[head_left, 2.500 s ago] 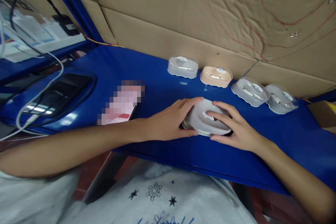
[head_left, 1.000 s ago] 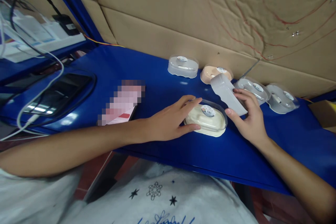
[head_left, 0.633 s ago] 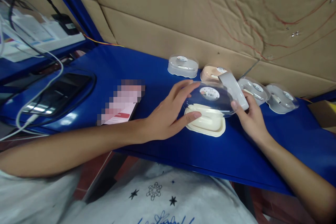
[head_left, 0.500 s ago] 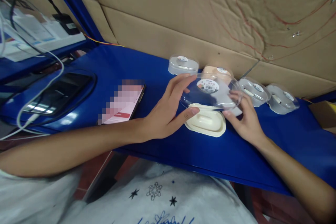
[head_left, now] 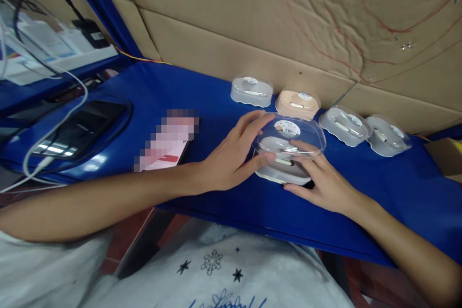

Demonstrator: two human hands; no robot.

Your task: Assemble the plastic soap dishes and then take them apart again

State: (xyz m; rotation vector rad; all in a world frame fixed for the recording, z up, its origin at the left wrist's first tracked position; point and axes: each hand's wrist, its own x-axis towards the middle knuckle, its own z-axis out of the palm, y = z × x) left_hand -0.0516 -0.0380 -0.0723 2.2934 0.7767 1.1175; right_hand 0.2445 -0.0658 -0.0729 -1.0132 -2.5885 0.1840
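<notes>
A clear oval lid (head_left: pixel 306 130) with a round label is held by its left edge in my left hand (head_left: pixel 234 156), thumb below and fingers above. Under the lid a grey insert (head_left: pixel 285 172) with a small white stick rests on a cream oval base (head_left: pixel 265 175). My right hand (head_left: pixel 323 178) is at the right side of the insert, its thumb at the front edge and its fingers behind, partly seen through the lid.
Behind stand lidded containers: a grey one (head_left: pixel 251 91), a peach one (head_left: pixel 298 103) and two more grey ones (head_left: pixel 344 126) to the right. A phone (head_left: pixel 168 142) lies left; farther left are a dark tablet (head_left: pixel 79 127) and cables. Cardboard lines the back.
The grey insert now sits over the cream base, which was bare before. My right hand has moved left and down, off the lid's right side. The lid has shifted slightly left and tilted.
</notes>
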